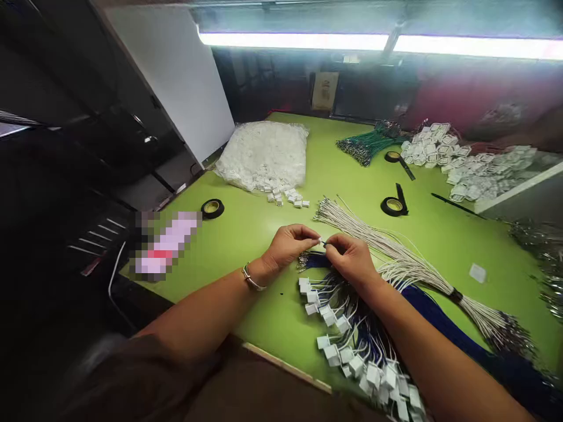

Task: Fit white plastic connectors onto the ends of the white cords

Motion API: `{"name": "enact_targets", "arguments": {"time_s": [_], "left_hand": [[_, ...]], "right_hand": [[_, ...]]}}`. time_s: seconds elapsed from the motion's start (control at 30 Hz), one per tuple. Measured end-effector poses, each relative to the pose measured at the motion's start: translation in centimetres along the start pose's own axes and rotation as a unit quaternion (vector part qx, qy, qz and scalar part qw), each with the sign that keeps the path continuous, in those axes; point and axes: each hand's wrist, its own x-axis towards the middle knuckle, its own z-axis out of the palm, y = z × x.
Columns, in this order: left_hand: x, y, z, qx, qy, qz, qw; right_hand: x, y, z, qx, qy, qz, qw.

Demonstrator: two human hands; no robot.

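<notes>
My left hand (285,247) pinches a small white connector housing (320,240) between thumb and fingertips. Close beside it, my right hand (354,261) grips the end of a dark blue wire (324,243); whether the tip sits inside the housing cannot be made out. Under my right hand and forearm lies a bundle of blue wires (317,259) with metal terminals at the ends. Many white connector housings (328,315) on white and blue wires fan out towards the table's near edge. A long bundle of white wires (422,264) stretches behind my right hand.
On the green table (246,234) are a plastic bag (268,149) spilling loose white housings (285,196), several black tape rolls (212,208), a green wire bundle (369,143) and piled white parts (433,146). A white panel (176,76) stands at left.
</notes>
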Motion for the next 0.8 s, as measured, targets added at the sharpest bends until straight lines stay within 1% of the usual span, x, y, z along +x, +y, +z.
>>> {"name": "enact_targets", "arguments": {"time_s": [0.2,0.3,0.37,0.4,0.43,0.47,0.5,0.53,0.57,0.6,0.67,0.73,0.8], "left_hand": [[0.2,-0.3,0.3,0.029,-0.033,-0.015,0.999],[0.1,-0.3,0.2,0.023,-0.041,-0.011,0.999],[0.1,-0.3,0.2,0.006,-0.034,-0.01,0.999],[0.0,-0.4,0.2,-0.003,-0.028,-0.012,1.0],[0.0,-0.4,0.1,-0.011,-0.022,-0.016,1.0],[0.0,-0.4,0.1,-0.018,-0.017,-0.021,0.999],[-0.1,-0.3,0.2,-0.024,-0.014,-0.025,0.999],[-0.1,-0.3,0.2,-0.029,-0.014,-0.03,0.999],[-0.1,-0.2,0.2,-0.033,-0.015,-0.033,0.999],[-0.1,-0.2,0.2,-0.037,-0.015,-0.036,0.999],[-0.1,-0.1,0.3,-0.049,-0.015,-0.042,0.998],[-0.2,0.0,0.3,-0.062,-0.015,-0.049,0.997],[-0.2,0.0,0.3,-0.071,-0.014,-0.057,0.996]], "right_hand": [[0.0,-0.6,-0.1,-0.071,0.005,-0.026,0.997],[0.3,-0.9,-0.5,-0.082,-0.026,-0.029,0.996],[0.8,-1.0,-1.6,-0.1,-0.045,-0.025,0.994],[1.1,-0.9,-2.4,-0.132,-0.037,-0.021,0.99],[1.5,-0.6,-3.3,-0.18,-0.016,-0.013,0.983],[1.9,-0.2,-4.4,-0.243,0.014,-0.001,0.97],[2.4,0.3,-5.5,-0.307,0.046,0.023,0.95],[2.8,1.0,-6.7,-0.351,0.053,0.057,0.933],[3.3,1.7,-7.8,-0.371,0.04,0.086,0.924],[3.8,2.5,-8.8,-0.375,0.023,0.11,0.92],[5.0,3.7,-10.2,-0.377,-0.007,0.134,0.916],[6.5,4.1,-10.6,-0.365,-0.045,0.131,0.921],[8.3,3.9,-10.0,-0.354,-0.055,0.116,0.926]]}}
